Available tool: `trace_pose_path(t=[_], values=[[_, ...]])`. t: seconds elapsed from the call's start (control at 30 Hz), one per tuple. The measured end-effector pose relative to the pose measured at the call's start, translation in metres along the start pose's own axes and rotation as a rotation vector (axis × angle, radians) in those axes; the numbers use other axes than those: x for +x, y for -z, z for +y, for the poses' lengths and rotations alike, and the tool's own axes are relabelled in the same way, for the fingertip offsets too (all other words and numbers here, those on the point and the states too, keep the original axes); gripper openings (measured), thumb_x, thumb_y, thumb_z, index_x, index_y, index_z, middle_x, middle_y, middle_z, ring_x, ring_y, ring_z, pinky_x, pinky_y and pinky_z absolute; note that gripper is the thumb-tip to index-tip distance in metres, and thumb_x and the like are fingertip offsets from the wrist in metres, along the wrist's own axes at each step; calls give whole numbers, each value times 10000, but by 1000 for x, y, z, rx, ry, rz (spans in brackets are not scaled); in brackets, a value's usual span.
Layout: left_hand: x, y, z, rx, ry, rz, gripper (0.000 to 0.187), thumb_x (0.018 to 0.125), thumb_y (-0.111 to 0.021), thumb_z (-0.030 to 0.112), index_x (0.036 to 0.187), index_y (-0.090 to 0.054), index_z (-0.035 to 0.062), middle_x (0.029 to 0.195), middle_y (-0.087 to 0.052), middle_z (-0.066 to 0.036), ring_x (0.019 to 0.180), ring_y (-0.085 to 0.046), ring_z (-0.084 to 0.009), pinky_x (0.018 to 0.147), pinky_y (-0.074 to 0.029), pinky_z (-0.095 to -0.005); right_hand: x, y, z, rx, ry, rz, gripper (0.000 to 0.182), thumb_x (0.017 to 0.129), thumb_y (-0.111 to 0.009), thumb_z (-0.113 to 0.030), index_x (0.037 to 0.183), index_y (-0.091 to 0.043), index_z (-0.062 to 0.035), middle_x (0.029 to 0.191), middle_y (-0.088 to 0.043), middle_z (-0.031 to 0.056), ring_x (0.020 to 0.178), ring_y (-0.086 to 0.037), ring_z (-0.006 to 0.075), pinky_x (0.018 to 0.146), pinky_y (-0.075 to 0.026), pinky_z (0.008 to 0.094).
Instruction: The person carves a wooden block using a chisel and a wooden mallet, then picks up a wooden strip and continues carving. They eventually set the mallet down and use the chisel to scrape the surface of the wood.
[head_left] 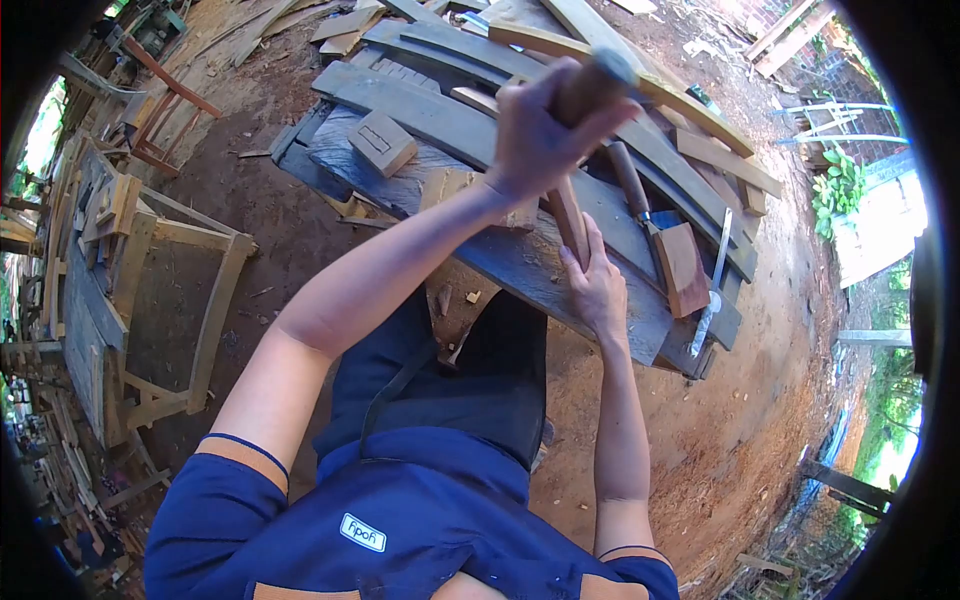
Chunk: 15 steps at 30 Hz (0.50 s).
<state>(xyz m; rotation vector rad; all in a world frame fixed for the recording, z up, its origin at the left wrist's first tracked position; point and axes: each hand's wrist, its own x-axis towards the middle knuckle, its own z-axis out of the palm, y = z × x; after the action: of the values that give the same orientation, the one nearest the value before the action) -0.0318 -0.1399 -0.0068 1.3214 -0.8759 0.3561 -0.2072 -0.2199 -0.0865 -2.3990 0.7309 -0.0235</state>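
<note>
My left hand (pixel 545 135) is raised near the camera above the bench, its fingers wrapped round a thick round wooden handle (pixel 592 88) with a dark grey end; the tool's lower part is hidden. Lower and to the right, my right hand (pixel 598 288) grips a reddish-brown wooden bar (pixel 568 218) that slants up behind my left wrist. Under my left forearm lies a light wooden block (pixel 445 186), partly covered. To the left sits another block (pixel 382 143) with a dark outline on its face. A chisel with a brown handle (pixel 628 180) lies right of my hands, against a wooden block (pixel 682 266).
The low bench (pixel 640 325) is made of grey weathered planks, with long boards (pixel 700 110) stacked across its far side. A metal ruler (pixel 722 250) lies at its right end. A wooden frame (pixel 228 290) stands at left; a reddish chair (pixel 165 110) is further back.
</note>
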Motion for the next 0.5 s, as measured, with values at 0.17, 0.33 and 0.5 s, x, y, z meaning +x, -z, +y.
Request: trace_pose_path(t=[0.17, 0.33, 0.5], values=[[-16, -33, 6, 240, -99, -129, 296, 693, -806, 310, 885, -633, 166, 684, -678, -53, 615, -688, -246, 567, -522, -376, 8, -14, 22, 214, 186, 111, 585, 928, -558, -336, 1450, -358, -161, 1081, -671, 216, 984, -657, 390, 878, -492, 481], [-25, -40, 15, 254, -31, -251, 310, 670, -793, 236, 909, -617, 146, 706, -662, -106, 673, -675, -311, 593, -528, -412, -21, 49, 3, 745, -10, 226, 450, 960, -539, -384, 1258, -489, -50, 755, -553, 8, 578, -558, 144, 517, -477, 288], [-28, -43, 16, 273, -7, -298, 311, 671, -798, 266, 894, -613, 154, 691, -661, -91, 679, -675, -307, 600, -524, -424, -57, 119, -43, 1160, 81, 629, 412, 1008, -398, -488, 930, -495, -95, 733, -501, 21, 565, -518, 123, 517, -442, 251]])
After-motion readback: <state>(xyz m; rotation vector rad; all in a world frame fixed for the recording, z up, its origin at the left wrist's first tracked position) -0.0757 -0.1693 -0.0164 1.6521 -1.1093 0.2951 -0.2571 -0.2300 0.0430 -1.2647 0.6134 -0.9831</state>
